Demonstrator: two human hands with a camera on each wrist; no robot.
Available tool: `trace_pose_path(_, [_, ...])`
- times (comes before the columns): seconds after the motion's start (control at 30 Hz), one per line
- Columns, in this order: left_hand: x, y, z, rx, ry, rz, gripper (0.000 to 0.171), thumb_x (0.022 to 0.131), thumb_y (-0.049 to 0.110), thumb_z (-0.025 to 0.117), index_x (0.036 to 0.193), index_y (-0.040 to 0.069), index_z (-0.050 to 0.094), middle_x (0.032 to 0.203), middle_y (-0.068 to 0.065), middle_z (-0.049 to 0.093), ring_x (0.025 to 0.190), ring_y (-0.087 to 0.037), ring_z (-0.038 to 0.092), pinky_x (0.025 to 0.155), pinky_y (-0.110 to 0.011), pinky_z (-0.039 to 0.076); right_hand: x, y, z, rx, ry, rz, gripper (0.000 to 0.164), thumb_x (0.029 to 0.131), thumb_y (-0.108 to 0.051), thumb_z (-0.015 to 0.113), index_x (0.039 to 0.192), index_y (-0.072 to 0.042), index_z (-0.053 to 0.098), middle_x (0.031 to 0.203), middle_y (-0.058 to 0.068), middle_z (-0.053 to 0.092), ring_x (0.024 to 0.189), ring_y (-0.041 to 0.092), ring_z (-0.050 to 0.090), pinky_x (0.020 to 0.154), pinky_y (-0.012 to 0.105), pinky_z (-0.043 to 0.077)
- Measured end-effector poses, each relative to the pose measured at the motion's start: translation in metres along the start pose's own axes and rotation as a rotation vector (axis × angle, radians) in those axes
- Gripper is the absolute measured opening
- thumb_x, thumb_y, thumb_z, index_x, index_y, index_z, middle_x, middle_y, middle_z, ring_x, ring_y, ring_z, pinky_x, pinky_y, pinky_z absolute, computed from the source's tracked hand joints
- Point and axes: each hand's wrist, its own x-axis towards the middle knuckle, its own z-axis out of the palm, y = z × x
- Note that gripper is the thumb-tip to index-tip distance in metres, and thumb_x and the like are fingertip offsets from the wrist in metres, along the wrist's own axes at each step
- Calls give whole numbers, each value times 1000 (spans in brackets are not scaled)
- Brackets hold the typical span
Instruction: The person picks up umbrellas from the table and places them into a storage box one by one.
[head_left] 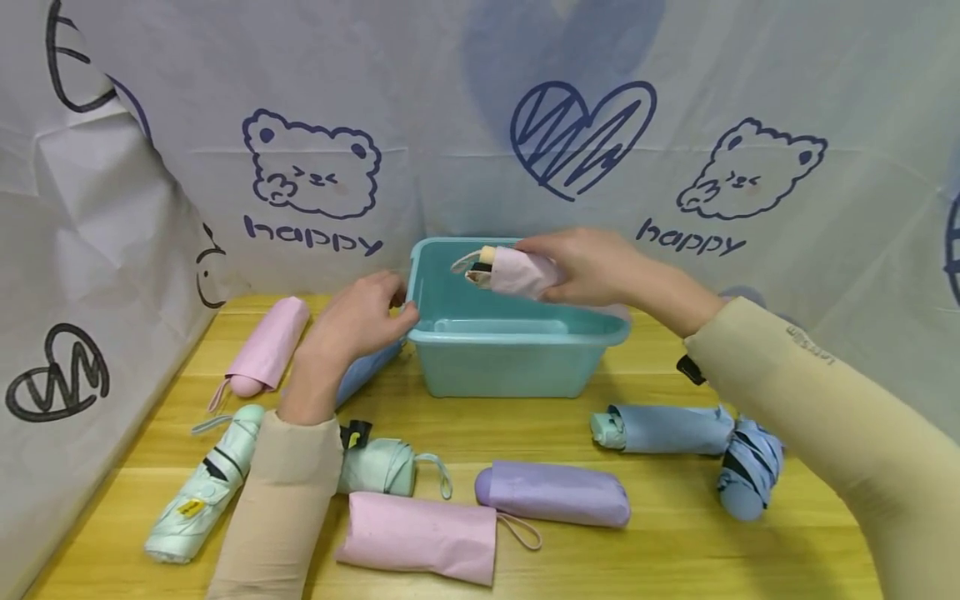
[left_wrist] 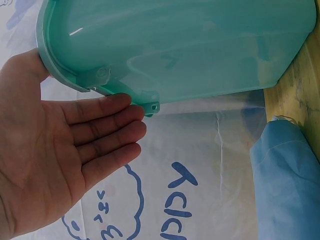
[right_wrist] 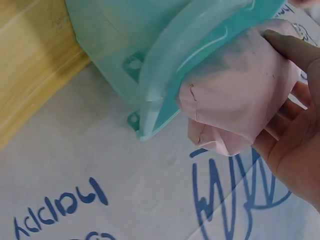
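A pale pink folded umbrella [head_left: 517, 272] is held over the teal plastic bin [head_left: 517, 367] by my right hand [head_left: 592, 265]. Its handle end with a loop strap points left, as the head view shows. In the right wrist view the thumb and fingers wrap round the pink cloth [right_wrist: 240, 90] close to the bin's rim [right_wrist: 165, 60]. At the bin's left end is my left hand [head_left: 360, 317], the thumb at the rim. From the left wrist, its fingers [left_wrist: 110, 125] show nearly straight along the outside of the bin, holding nothing.
Folded umbrellas lie on the wooden table: pink [head_left: 268, 343] and mint [head_left: 206, 487] at left, mint [head_left: 378, 467], pink [head_left: 423, 537] and lilac [head_left: 555, 493] in front, blue ones [head_left: 675, 429] at right. A blue umbrella [left_wrist: 285, 175] lies beside the bin's left side. Printed white cloth hangs behind.
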Motion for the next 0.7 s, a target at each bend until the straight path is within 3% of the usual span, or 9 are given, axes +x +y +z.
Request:
trace_pose_path(0.47, [0,-3,-2,4,-5,11,28,94,32,55,101,7,64,103,-11,63,87,-28,57,78,-44,49,41,-27,17,-41,-204,-49,67,89,-25,79,151,-21,53,144,4,62,128,28,58,105,51,47])
trace_pose_path(0.7, [-1,-2,0,-7,-16,6,28,95,33,54,104,8,65,107,-11,64,90,-27,58,81,-45,50,55,-35,30,-54,-265,-87,64,91,-23,77,151,-22,53,142,4,63,126,28,59,105,51,46])
